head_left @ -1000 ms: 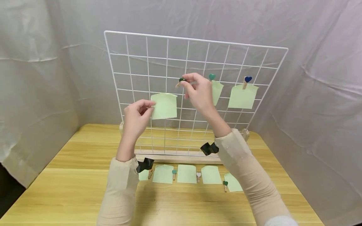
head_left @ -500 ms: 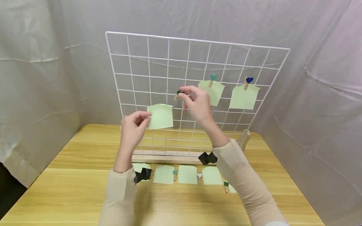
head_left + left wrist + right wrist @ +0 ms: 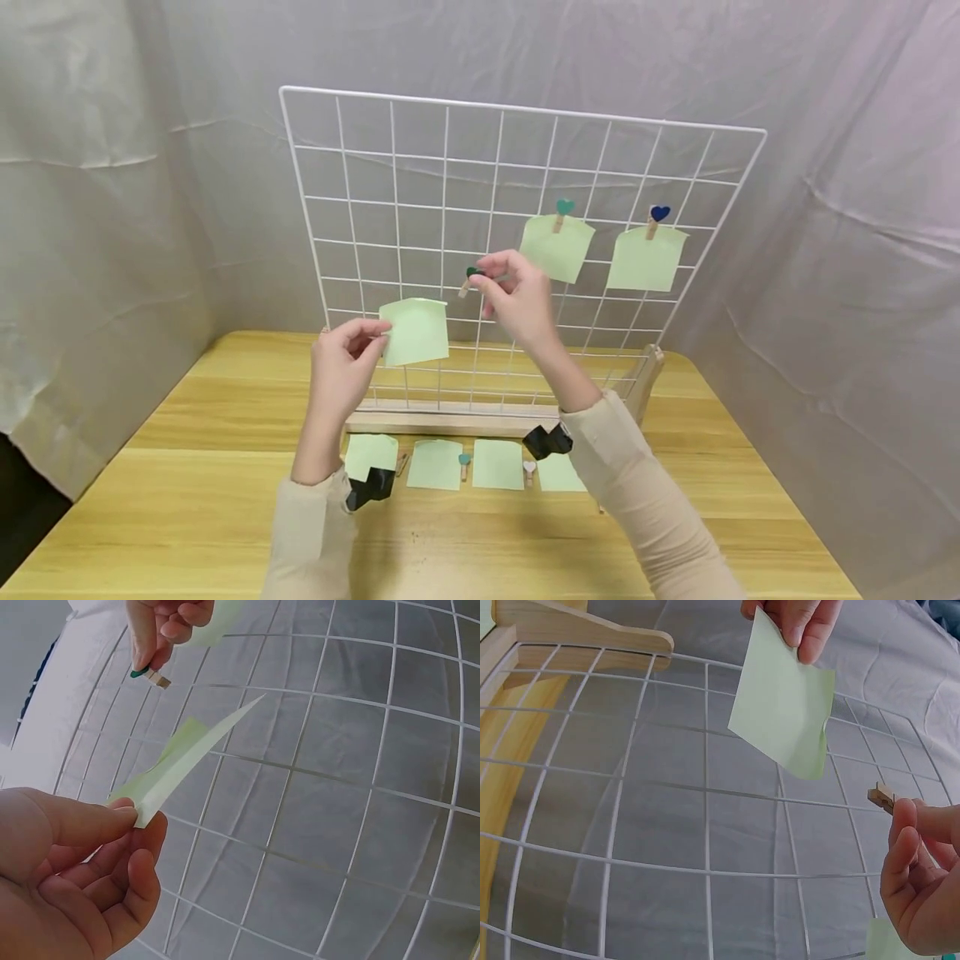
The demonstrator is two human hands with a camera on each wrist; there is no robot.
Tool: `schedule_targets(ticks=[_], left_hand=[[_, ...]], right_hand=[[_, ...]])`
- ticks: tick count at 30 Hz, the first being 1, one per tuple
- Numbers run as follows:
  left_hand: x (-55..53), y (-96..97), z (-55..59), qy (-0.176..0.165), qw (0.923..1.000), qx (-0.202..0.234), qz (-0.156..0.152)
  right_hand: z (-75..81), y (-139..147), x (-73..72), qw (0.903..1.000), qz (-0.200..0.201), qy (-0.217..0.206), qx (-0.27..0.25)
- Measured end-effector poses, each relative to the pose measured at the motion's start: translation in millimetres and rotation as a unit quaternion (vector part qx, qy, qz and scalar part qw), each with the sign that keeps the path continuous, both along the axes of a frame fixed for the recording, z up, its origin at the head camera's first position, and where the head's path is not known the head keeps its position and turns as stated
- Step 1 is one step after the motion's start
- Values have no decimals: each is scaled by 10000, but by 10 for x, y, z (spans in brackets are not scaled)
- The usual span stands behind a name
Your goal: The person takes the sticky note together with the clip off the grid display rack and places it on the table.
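My left hand [image 3: 343, 367] pinches a pale green sticky note [image 3: 415, 333] by its left edge, in front of the white wire grid [image 3: 420, 203]. The left wrist view shows the note [image 3: 176, 765] edge-on between thumb and fingertips. Higher and to the right, my right hand [image 3: 519, 302] pinches a small wooden clothespin [image 3: 465, 287] with a dark green heart on it. Seen from the right wrist, the clothespin's wooden end [image 3: 881, 796] points toward the grid, apart from the note. Two more notes hang on the grid, one under a teal heart clothespin [image 3: 563, 210], the other under a blue heart clothespin [image 3: 657, 217].
A wooden base [image 3: 450, 422] holds the grid upright on the wooden table [image 3: 187, 500]. Before it lies a row of green notes [image 3: 435, 465] with clothespins between them, including a teal heart one [image 3: 464, 465] and a white heart one [image 3: 529, 472]. Grey cloth [image 3: 180, 50] surrounds the table.
Both hands have moved down and slightly left along the grid, carrying the note and the dark green heart clothespin. The teal-clipped note, partly hidden before, shows more fully.
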State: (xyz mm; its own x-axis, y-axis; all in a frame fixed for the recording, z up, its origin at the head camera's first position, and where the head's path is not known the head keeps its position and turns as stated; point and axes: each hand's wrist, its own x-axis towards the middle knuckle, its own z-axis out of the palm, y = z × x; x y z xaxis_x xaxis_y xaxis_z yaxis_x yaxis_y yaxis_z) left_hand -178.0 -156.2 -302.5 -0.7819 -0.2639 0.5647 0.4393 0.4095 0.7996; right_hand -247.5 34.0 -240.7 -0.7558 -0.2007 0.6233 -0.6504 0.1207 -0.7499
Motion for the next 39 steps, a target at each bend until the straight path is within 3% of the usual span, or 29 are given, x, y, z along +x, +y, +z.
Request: schedule_targets(ticks=[10, 17, 23, 30, 33, 39], left_hand=[[59, -21, -115, -162, 9998, 74, -71], [110, -47, -200, -356, 9993, 123, 7], [173, -72, -266, -349, 9992, 86, 191], [231, -162, -332, -460, 9985, 123, 279], [258, -185, -355, -500, 9981, 177, 307], [295, -222, -413, -535, 9979, 99, 358]], right_hand=[[-185, 6, 40, 9998, 143, -136, -36], [-216, -7, 195, 9992, 243, -301, -18], [-425, -30, 118, 9992, 261, -281, -62], [-354, -91, 347, 9985, 392, -368, -65], [-390, -112, 367, 9988, 398, -282, -21], [-502, -151, 373, 9978, 438, -505, 25]])
